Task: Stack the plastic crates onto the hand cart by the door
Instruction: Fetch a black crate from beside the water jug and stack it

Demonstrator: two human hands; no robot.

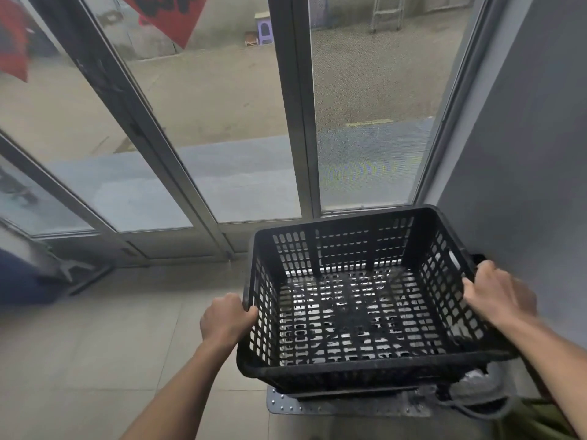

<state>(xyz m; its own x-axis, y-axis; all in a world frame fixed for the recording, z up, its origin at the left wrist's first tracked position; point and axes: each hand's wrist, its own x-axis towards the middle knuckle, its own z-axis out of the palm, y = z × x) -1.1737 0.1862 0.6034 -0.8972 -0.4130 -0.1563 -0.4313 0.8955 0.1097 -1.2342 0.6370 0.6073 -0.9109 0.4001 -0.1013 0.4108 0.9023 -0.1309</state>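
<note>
A black slotted plastic crate with nothing in it hangs low at the right, tilted slightly. My left hand grips its left rim and my right hand grips its right rim near the handle hole. Under the crate lies the hand cart's riveted metal deck, only its near edge showing. The crate covers the remainder of the deck. I cannot tell whether the crate touches the deck.
Glass doors with grey metal frames stand just beyond the crate. A grey wall closes the right side. A dark blue object with a metal bracket sits at the left. Pale floor tiles spread left of the cart.
</note>
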